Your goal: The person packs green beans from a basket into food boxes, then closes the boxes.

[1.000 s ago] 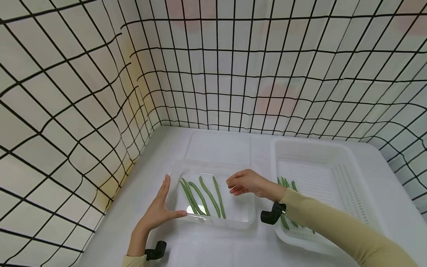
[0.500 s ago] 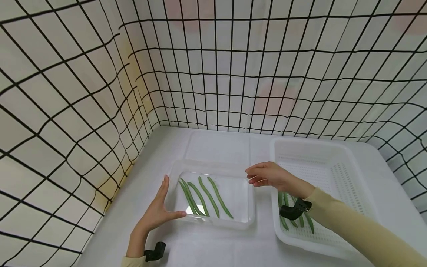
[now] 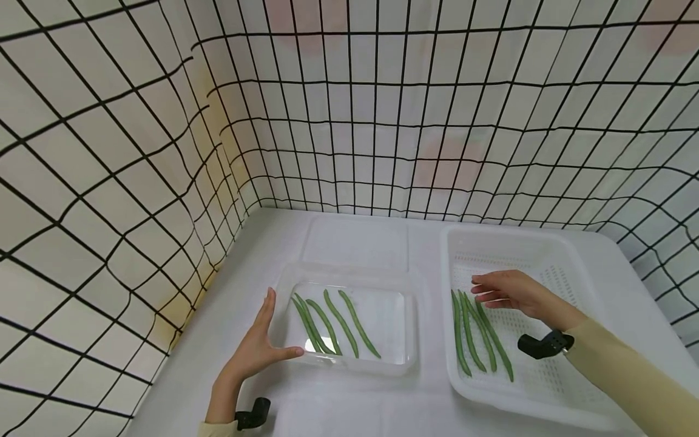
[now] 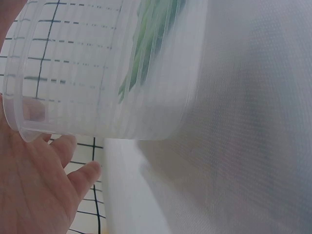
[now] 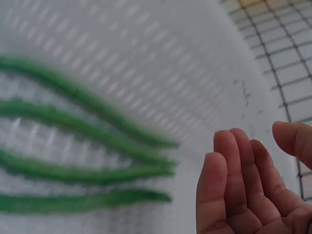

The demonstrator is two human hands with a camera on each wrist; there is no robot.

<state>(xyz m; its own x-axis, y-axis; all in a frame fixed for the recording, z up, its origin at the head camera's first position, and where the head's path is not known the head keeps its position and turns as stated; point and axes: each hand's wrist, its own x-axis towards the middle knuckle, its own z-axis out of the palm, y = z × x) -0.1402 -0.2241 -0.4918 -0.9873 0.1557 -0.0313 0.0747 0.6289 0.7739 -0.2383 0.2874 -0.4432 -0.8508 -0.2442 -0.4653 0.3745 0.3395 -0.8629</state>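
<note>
Several green beans [image 3: 341, 323] lie side by side in a clear plastic container [image 3: 411, 331]. My left hand [image 3: 258, 350] is at the container's left front corner, its fingers fairly straight along the left side and the thumb on the front rim. The left wrist view shows the container's ribbed wall [image 4: 73, 117] and rim against that hand. Over the white perforated basket [image 3: 508, 231] is my right hand [image 3: 516, 294], holding nothing, its fingers loosely bent. Several more green beans [image 5: 92, 102] lie on the basket floor, just beside the right fingertips in the head view.
Both containers stand on a white-covered table [image 3: 327, 403], the basket to the right. A flat, clear rectangular lid-like sheet [image 3: 357, 240] lies behind the clear container. Black wire grid [image 3: 355, 139] encloses the back and sides. Each wrist carries a small black camera [image 3: 253, 413].
My right hand has moved right, from over the clear container to over the basket. The rightmost bean in the clear container has tilted, its near end shifting right. The left hand stays in place.
</note>
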